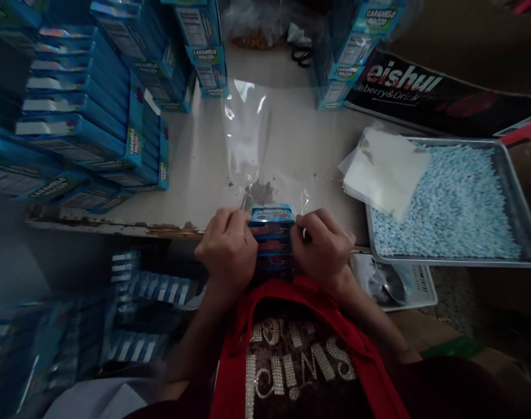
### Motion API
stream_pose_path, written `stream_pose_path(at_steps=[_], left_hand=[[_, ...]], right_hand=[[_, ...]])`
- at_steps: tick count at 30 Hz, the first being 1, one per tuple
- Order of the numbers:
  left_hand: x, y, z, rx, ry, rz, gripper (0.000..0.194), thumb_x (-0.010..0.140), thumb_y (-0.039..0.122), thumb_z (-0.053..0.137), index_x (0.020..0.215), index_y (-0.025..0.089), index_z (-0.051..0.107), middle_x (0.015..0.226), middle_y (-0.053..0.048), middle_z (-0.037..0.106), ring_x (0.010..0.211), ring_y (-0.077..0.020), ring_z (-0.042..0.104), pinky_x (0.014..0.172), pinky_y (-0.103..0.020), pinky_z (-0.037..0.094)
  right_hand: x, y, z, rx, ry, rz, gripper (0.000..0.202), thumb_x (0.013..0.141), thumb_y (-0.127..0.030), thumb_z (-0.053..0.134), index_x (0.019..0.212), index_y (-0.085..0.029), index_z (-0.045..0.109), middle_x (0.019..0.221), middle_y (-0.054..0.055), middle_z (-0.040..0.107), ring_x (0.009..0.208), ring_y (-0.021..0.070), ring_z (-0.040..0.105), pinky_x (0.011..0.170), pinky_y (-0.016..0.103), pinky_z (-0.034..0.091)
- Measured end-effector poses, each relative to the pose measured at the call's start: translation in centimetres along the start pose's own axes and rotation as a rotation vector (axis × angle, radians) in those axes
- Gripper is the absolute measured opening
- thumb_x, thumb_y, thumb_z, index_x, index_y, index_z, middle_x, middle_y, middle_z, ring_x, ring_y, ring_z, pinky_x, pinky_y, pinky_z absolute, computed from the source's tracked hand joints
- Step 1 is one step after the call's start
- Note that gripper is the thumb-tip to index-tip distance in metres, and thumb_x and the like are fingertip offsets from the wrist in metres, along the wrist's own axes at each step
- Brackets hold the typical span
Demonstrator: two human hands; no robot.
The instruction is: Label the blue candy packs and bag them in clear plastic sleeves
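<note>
A short stack of blue candy boxes (pixel 271 230) stands against my body at the table's front edge, between my two hands. Clear plastic film, seemingly a bag (pixel 246 131), stretches from the stack away over the table. My left hand (pixel 230 244) is closed at the stack's left side, its fingers pinching the edge of the plastic. On the other side my right hand (pixel 321 244) is also closed, thumb and fingers pinched on the plastic by the stack's top right corner. How far the plastic covers the boxes is hard to make out.
Stacks of blue caramel boxes (pixel 86 116) fill the left, with more stacks (pixel 344 64) at the back. At right, a metal tray (pixel 457 262) holds small pale-blue candies, with white sheets (pixel 387 169) on its corner. Black scissors (pixel 302 55) lie at the back.
</note>
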State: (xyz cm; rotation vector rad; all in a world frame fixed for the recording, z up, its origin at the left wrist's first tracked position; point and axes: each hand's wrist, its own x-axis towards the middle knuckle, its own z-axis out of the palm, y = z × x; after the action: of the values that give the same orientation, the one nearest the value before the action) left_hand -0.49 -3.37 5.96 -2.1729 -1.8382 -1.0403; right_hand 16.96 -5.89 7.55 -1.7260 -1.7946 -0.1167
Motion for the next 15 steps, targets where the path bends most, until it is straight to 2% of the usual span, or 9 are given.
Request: stream_pose_path(at_steps=[3,5,9,13,15], left_hand=[[-0.9,-0.9,1.1,-0.114,0.107,0.011,0.022,0.103,0.01,0.065,0.09,0.023,0.077,0.088,-0.004,0.078,0.083,-0.0201,0.073,0.073,-0.033,0.053],[-1.8,-1.8,1.8,-0.191,0.157,0.021,0.018,0.103,0.012,0.068,0.096,0.023,0.08,0.09,-0.004,0.08,0.085,-0.0194,0.075,0.077,-0.033,0.057],[-4.4,-3.8,2.6,-0.215,0.138,0.044,0.012,0.1,0.02,0.077,0.108,0.025,0.083,0.1,-0.007,0.083,0.091,-0.0203,0.079,0.086,-0.035,0.064],[-7.0,-5.8,2.0,-0.289,0.038,0.055,0.013,0.096,0.024,0.082,0.107,0.029,0.082,0.102,-0.005,0.084,0.093,-0.0224,0.081,0.093,-0.04,0.068],[-7.9,-6.7,1.2,-0.329,-0.023,0.149,0.019,0.094,0.021,0.082,0.11,0.032,0.082,0.104,-0.003,0.084,0.094,-0.0226,0.082,0.091,-0.038,0.068]], right_hand=[[-1.1,1.0,1.0,0.01,0.147,-0.186,0.026,0.104,-0.016,0.065,0.083,-0.025,0.076,0.082,0.003,0.08,0.066,0.0146,0.07,0.057,0.031,0.047],[-1.8,2.1,1.4,0.016,0.185,-0.279,0.019,0.106,-0.018,0.069,0.095,-0.027,0.082,0.089,0.003,0.085,0.073,0.0149,0.077,0.063,0.029,0.055],[-3.4,4.3,1.7,0.037,0.122,-0.362,0.017,0.106,-0.021,0.07,0.11,-0.03,0.084,0.1,0.003,0.088,0.081,0.0171,0.082,0.074,0.03,0.065],[-5.2,5.3,1.9,0.117,-0.018,-0.276,0.023,0.105,-0.022,0.069,0.117,-0.033,0.085,0.108,0.004,0.088,0.096,0.0207,0.085,0.085,0.032,0.069],[-6.1,5.5,1.7,0.16,-0.087,-0.25,0.024,0.105,-0.023,0.07,0.12,-0.035,0.084,0.114,0.005,0.088,0.103,0.0223,0.085,0.09,0.035,0.07]])
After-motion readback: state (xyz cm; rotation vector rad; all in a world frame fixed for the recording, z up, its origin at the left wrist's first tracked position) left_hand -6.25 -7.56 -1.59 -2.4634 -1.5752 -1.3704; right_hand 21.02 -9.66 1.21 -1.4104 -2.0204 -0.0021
